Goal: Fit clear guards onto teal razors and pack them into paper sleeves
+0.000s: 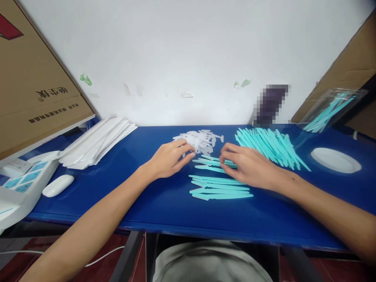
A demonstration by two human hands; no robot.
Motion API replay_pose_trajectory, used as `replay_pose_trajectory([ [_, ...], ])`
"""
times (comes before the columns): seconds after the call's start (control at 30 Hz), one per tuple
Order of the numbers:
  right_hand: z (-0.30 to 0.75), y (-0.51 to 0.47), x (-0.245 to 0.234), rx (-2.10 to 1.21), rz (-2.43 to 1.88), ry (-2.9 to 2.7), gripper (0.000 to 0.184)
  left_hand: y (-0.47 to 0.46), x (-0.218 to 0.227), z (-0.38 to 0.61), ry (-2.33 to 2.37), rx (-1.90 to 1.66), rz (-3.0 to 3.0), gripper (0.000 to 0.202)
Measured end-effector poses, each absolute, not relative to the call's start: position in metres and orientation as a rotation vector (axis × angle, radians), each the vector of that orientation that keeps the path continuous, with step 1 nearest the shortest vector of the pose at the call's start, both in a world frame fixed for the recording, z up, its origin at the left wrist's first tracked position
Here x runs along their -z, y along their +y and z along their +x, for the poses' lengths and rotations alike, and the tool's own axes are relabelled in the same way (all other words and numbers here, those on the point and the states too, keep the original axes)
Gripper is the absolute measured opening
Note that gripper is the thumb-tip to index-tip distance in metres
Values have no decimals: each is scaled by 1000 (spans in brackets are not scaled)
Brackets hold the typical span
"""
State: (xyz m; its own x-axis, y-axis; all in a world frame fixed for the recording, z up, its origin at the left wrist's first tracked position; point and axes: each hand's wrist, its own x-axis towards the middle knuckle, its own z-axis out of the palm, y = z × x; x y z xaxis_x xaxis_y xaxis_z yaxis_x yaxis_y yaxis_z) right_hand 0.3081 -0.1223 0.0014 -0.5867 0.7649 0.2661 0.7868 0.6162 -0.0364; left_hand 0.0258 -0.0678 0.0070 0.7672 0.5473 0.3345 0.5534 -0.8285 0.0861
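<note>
And in close now, two bare hands over a blue table (160,211)! Left hand (169,159) at the near edge of one heap of white pieces (202,141), too many to count; fingers curled, thumb and forefinger slightly parted, cannot tell if pinching a piece. Right hand (245,162) low over an upper set of turquoise sticks (208,169), perhaps four; fingers bent, cannot tell if gripping one. Just nearer, a lower set (223,191), five or so, lying sideways. Off right, one big heap of sticks (264,147), beyond counting, then one clear container (349,111) with several inside, one white oval dish (335,159). Over left: one stack of white strips (96,143), one rounded white case (58,185). All around: one cardboard box (38,70) left, another right, pale scuffed wall (176,51) behind, red floor (331,270) below.
</note>
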Motion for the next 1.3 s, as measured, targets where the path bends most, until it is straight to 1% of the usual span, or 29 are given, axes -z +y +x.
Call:
replay_pose_trajectory([
  [0.13, 310, -122, -4, 105, -1314, -2613, 25, -53, -7, 8, -991, 316, -2702, 34],
  [0.23, 310, -126, -10, -118, -1249, -2684, 27, -48, -6, 1, -991, 209, -2675, 32],
  [0.3, 310, -129, -15, -277, -1214, -2732, 26, -49, -5, 2, -975, 167, -2676, 36],
  [0.4, 309, -131, -19, -396, -1224, -2754, 24, -53, -5, 6, -969, 132, -2681, 39],
  [0.6, 309, -130, -18, -510, -1330, -2683, 22, -59, -10, 13, -959, 125, -2779, 29],
  [0.73, 312, -130, -17, -582, -1368, -2661, 23, -62, -14, 15, -934, 128, -2880, 26],
  [0.83, 313, -129, -17, -535, -1331, -2681, 20, -63, -16, 15, -921, 122, -2939, 25],
  [1.03, 309, -130, -18, -303, -1224, -2676, 10, -64, -14, 17, -857, 159, -2997, 18],
  [1.07, 309, -130, -18, -276, -1215, -2673, 9, -64, -13, 17, -857, 157, -2978, 20],
  [1.17, 308, -130, -18, -238, -1213, -2680, 9, -63, -9, 18, -854, 148, -2902, 36],
  [1.3, 308, -129, -16, -191, -1222, -2697, 9, -63, -6, 16, -903, 234, -2892, 42],
])
